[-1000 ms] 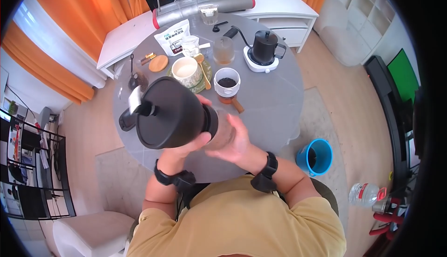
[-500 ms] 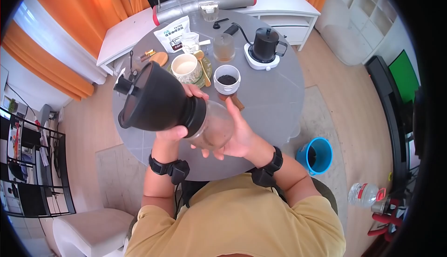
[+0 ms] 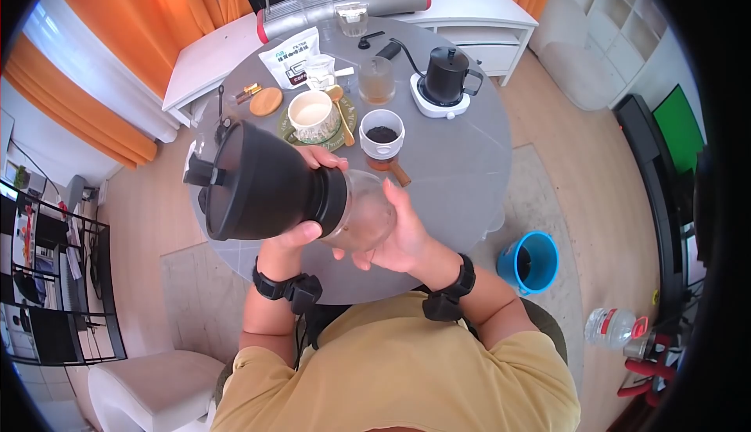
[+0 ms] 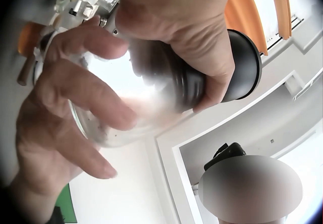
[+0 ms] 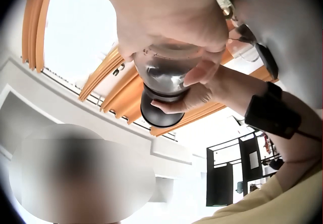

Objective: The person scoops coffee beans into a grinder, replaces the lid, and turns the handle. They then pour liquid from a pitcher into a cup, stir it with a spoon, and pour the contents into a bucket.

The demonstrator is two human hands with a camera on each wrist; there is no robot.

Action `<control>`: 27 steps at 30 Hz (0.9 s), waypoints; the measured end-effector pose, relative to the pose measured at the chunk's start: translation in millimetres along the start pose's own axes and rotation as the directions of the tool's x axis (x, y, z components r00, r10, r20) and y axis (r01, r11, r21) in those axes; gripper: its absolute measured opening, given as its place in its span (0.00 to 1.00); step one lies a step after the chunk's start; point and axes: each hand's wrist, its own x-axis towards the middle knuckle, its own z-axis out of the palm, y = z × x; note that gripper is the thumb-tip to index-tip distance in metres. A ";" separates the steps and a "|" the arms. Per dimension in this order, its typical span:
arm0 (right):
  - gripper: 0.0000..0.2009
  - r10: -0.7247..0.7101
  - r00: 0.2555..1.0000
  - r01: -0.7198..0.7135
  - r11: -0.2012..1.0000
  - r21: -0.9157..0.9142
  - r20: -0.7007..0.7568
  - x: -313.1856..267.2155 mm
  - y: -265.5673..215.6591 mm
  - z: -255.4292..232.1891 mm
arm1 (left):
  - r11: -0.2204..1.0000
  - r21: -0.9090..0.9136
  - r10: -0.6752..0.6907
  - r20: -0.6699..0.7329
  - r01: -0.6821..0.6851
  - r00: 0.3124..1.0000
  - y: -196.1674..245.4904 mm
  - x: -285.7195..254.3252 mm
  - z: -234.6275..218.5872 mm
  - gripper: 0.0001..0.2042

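Tilted on its side above the near part of the table is a manual coffee grinder (image 3: pixel 270 182), its black hopper and crank to the left and its clear glass jar (image 3: pixel 364 209) to the right. My left hand (image 3: pixel 288 238) grips the black neck, thumb on the near side and fingers on the far side. Around the jar curls my right hand (image 3: pixel 408 238), its fingertips on the glass in the left wrist view. Faint residue clings inside the jar. Beyond the hands stands a white cup (image 3: pixel 382 144) with dark grounds, above a brown base with a wooden handle.
A patterned cup (image 3: pixel 314 123) and wooden spoon (image 3: pixel 343 119) lie on a green saucer. Behind are a coffee bag (image 3: pixel 291 58), a glass (image 3: pixel 376 84) and a black kettle (image 3: pixel 447 76) on a white base. A blue bucket (image 3: pixel 538 240) stands on the floor at right.
The grinder has swung left and tipped further onto its side, showing more of its glass jar. My right hand has shifted its hold on the jar; lately the hopper end has dipped slightly.
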 end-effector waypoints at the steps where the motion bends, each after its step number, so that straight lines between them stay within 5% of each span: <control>1: 0.44 0.001 1.000 -0.001 1.000 0.000 0.000 1.1 6.7 1.7 | 1.000 0.016 0.010 -0.014 -0.009 1.000 0.1 -0.6 0.8 0.32; 2: 0.40 -0.301 0.937 0.211 0.891 -0.402 -0.177 4.6 18.9 7.2 | 1.000 0.016 0.010 -0.014 -0.010 1.000 -0.1 -0.9 2.6 0.32; 3: 0.38 -0.610 0.766 0.274 0.595 -0.756 -0.203 8.3 26.8 12.3 | 0.998 -0.063 -0.019 -0.078 0.014 0.997 -0.2 -1.3 5.0 0.32; 5: 0.38 -0.624 0.754 0.289 0.595 -0.750 -0.205 13.8 27.7 23.3 | 0.989 -0.142 -0.048 -0.139 0.028 0.989 0.2 -0.9 4.2 0.32; 7: 0.37 -0.641 0.739 0.306 0.595 -0.743 -0.209 12.4 21.7 16.6 | 1.000 -0.012 0.010 -0.073 -0.011 0.997 0.9 -0.6 -2.8 0.32; 8: 0.38 -0.276 0.955 0.229 0.923 -0.309 -0.114 8.5 10.6 -1.6 | 1.000 -0.013 0.009 -0.071 -0.010 0.997 0.3 -0.3 -5.6 0.32; 9: 0.42 0.047 0.983 -0.073 0.987 0.144 0.179 6.1 3.2 -9.1 | 0.999 0.030 0.041 0.049 -0.043 0.998 -0.5 0.1 -8.3 0.32; 11: 0.43 0.020 0.996 -0.029 0.994 0.103 0.082 2.4 2.5 -7.6 | 0.994 0.071 0.071 0.163 -0.084 0.984 0.2 -0.5 -8.1 0.32; 13: 0.43 -0.008 1.000 0.009 0.998 0.061 -0.015 8.0 12.4 -5.0 | 0.994 0.102 0.038 0.026 -0.040 0.999 2.2 -4.1 0.5 0.32; 14: 0.38 -0.440 0.886 0.341 0.832 -0.438 -0.146 19.8 26.2 -3.4 | 0.994 0.103 0.038 0.022 -0.040 0.999 2.3 -4.8 4.3 0.32; 15: 0.36 -0.795 0.607 0.426 0.355 -0.832 -0.028 25.8 34.2 -1.7 | 0.999 0.036 0.006 -0.071 -0.004 0.997 1.9 -4.6 8.0 0.32; 16: 0.36 -0.794 0.607 0.425 0.355 -0.832 -0.029 23.4 34.6 4.5 | 0.999 -0.035 -0.032 -0.159 0.027 0.987 1.3 -4.6 9.8 0.32; 18: 0.35 -0.713 0.664 0.332 0.554 -0.764 -0.228 17.1 29.5 23.3 | 1.000 -0.005 -0.018 -0.118 0.018 0.993 -1.9 -4.5 4.8 0.33; 19: 0.35 -0.714 0.662 0.332 0.553 -0.765 -0.229 12.2 22.1 16.0 | 1.000 0.025 -0.005 -0.078 0.007 0.997 -3.4 -4.5 2.0 0.33; 20: 0.36 -0.373 0.910 0.297 0.891 -0.344 -0.183 5.8 9.9 2.4 | 1.000 0.024 -0.006 -0.077 0.008 0.997 -4.3 -3.8 -0.3 0.33; 21: 0.40 -0.041 0.997 0.033 0.992 0.119 0.068 1.9 2.1 -5.2 | 0.998 0.059 0.028 0.026 -0.030 0.999 -4.5 -2.6 -2.7 0.33; 22: 0.40 -0.039 0.997 0.031 0.993 0.118 0.068 -0.1 0.2 -7.7 | 0.993 0.091 0.059 0.129 -0.071 0.990 -4.7 -1.8 -4.4 0.32; 25: 0.45 0.018 0.998 -0.015 0.998 0.064 -0.054 -0.7 3.2 -6.0 | 0.994 0.098 0.050 0.032 -0.053 0.998 -6.4 -3.4 -3.8 0.32; 26: 0.44 -0.257 0.951 0.225 0.957 -0.183 -0.172 1.9 11.3 1.7 | 0.994 0.098 0.049 0.030 -0.052 0.998 -7.6 -4.5 -1.9 0.32; 27: 0.44 -0.528 0.823 0.403 0.803 -0.440 -0.210 3.7 15.5 6.1 | 1.000 0.012 0.022 -0.040 -0.022 0.999 -9.3 -5.0 1.3 0.32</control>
